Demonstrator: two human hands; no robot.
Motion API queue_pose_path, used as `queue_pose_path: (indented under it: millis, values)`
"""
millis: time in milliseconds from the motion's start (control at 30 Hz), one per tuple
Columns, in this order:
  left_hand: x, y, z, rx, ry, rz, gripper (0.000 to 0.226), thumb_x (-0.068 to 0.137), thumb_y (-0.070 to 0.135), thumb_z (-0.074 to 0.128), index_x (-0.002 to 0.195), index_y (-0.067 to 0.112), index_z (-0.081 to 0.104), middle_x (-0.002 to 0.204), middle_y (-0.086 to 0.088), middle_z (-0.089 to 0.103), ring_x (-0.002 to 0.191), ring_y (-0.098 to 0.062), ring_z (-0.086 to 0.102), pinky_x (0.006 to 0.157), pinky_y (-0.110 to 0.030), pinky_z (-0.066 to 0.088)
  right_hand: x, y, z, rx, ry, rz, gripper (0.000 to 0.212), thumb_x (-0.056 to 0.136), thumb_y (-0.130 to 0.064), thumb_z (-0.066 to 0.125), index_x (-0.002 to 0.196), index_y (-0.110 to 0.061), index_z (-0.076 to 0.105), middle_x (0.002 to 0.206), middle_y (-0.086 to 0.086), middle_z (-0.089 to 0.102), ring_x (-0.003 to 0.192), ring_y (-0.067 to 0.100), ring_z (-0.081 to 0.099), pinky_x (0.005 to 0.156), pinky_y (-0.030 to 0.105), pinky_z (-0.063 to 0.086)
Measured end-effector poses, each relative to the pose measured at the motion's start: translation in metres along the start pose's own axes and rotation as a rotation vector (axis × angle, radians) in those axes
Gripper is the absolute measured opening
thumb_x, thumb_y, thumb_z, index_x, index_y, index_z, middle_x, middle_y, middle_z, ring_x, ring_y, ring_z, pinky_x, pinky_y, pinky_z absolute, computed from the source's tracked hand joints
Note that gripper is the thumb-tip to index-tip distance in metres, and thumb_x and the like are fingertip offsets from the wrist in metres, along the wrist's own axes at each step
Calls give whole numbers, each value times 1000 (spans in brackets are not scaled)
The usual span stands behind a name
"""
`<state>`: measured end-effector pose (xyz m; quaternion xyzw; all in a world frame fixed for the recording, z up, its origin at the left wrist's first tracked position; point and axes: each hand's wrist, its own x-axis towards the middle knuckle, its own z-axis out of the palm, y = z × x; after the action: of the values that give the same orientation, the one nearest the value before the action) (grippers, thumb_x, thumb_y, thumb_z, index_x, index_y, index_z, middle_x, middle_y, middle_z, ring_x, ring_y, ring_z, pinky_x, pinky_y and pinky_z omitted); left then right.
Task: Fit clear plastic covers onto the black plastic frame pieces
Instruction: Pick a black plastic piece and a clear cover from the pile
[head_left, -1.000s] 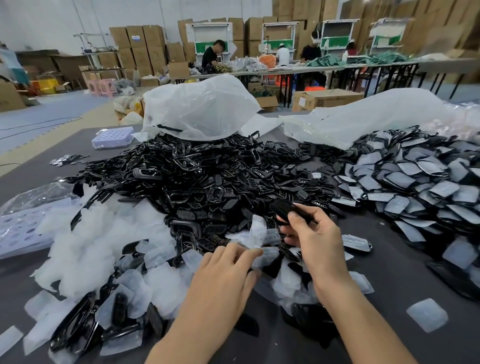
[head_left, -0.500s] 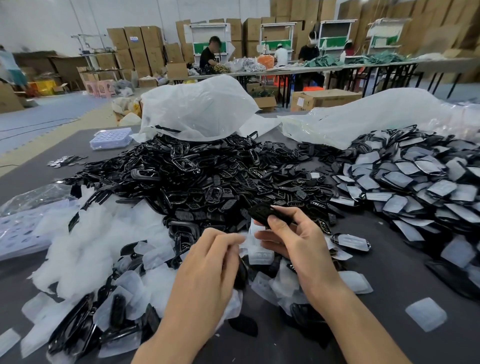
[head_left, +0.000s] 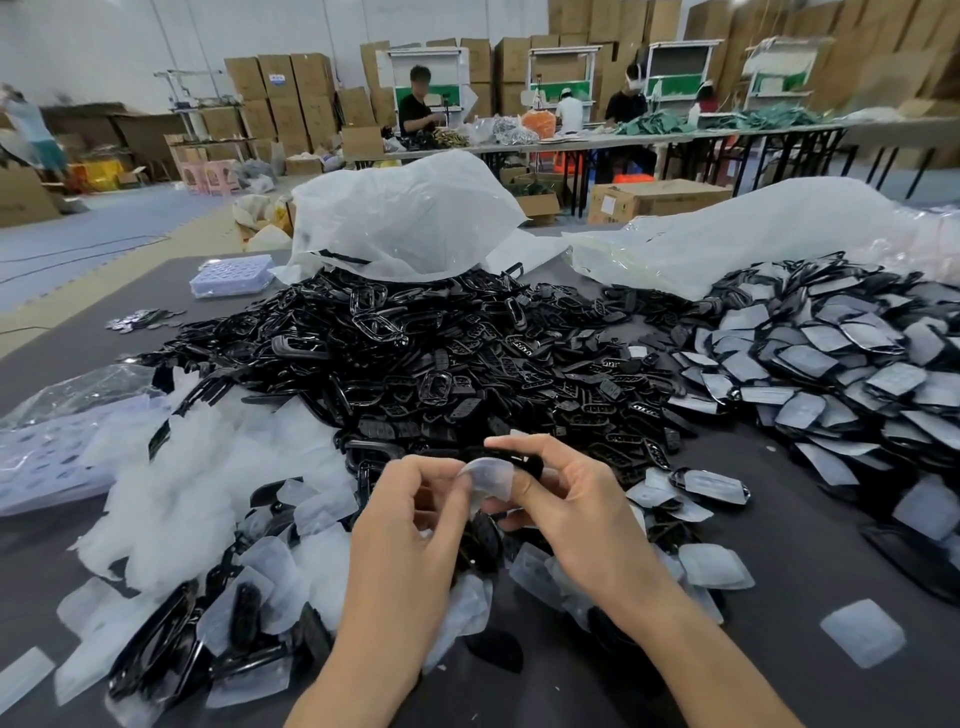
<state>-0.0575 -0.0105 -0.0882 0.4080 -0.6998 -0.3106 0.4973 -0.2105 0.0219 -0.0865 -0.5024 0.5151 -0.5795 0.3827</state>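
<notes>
My left hand (head_left: 415, 514) pinches a clear plastic cover (head_left: 491, 478) between thumb and fingertips, raised above the table. My right hand (head_left: 566, 499) grips a black frame piece (head_left: 522, 460) right beside the cover, the two touching. Behind them spreads a big heap of black frame pieces (head_left: 415, 358). A mound of loose clear covers (head_left: 208, 467) lies to the left. On the right sits a pile of frames with covers fitted (head_left: 841, 374).
Two large white plastic bags (head_left: 405, 218) lie at the back of the dark table (head_left: 810, 530). A clear tray (head_left: 231, 275) stands far left. Single covers (head_left: 862, 639) lie on the table at right. People work at tables in the background.
My left hand picked a clear cover from the pile and lifted it. My right hand carried the black frame piece left and toward me, meeting the cover.
</notes>
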Motion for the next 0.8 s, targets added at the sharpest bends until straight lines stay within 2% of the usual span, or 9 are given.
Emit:
queue_pose_path:
  millis: [100, 267, 367, 433, 533, 600, 700, 800]
  values:
    - [1, 0, 1, -9, 27, 0, 14, 92, 24, 66, 87, 36, 64, 91, 13, 67, 83, -5, 66, 68, -13, 48, -1, -1, 1, 18, -26, -12, 21, 97, -32, 69, 114, -45, 71, 88, 2, 79, 90, 17, 76, 81, 29, 61]
    - [1, 0, -1, -69, -8, -94, 14, 93, 26, 66, 86, 38, 63, 80, 14, 69, 73, -3, 65, 65, -11, 46, -3, -6, 2, 93, -67, 3, 22, 101, -26, 62, 114, -39, 73, 94, 5, 79, 94, 20, 76, 80, 26, 60]
    - [4, -1, -3, -106, -2, -119, 11, 93, 22, 68, 87, 30, 63, 82, 13, 69, 74, -3, 65, 67, -13, 48, -5, -10, 4, 215, -106, 31, 26, 99, -41, 56, 114, -33, 75, 104, 6, 78, 97, 23, 76, 79, 25, 60]
    - [5, 0, -4, -146, -5, -133, 13, 92, 17, 69, 90, 28, 62, 83, 10, 67, 73, -4, 63, 67, -14, 48, -4, -10, 7, 262, -93, 51, 28, 94, -46, 60, 111, -30, 76, 105, 7, 78, 96, 25, 76, 79, 25, 60]
    - [5, 4, -5, -224, -44, -162, 17, 92, 11, 68, 97, 26, 63, 82, 13, 68, 72, -2, 63, 67, -15, 50, -2, -7, 8, 234, -17, 62, 19, 85, -36, 71, 103, -33, 78, 94, 8, 79, 88, 22, 77, 75, 21, 59]
    - [5, 7, -7, -246, -59, -150, 14, 93, 10, 66, 98, 23, 66, 81, 14, 71, 73, 0, 65, 66, -10, 49, -1, -5, 7, 228, 3, 70, 16, 88, -26, 72, 101, -33, 78, 90, 8, 79, 85, 21, 77, 74, 20, 58]
    - [4, 9, -8, -249, -64, -127, 15, 96, 10, 62, 99, 23, 68, 84, 7, 74, 76, -5, 69, 68, -11, 51, -1, -5, 4, 222, 2, 71, 23, 94, -13, 70, 102, -33, 77, 89, 7, 79, 82, 17, 76, 74, 19, 57]
    - [4, 9, -7, -221, -62, -127, 16, 94, 8, 64, 98, 23, 67, 82, 6, 72, 72, -4, 68, 67, -11, 50, -2, -5, 4, 216, -13, 81, 25, 95, -9, 69, 104, -32, 77, 88, 7, 78, 79, 14, 74, 74, 20, 56]
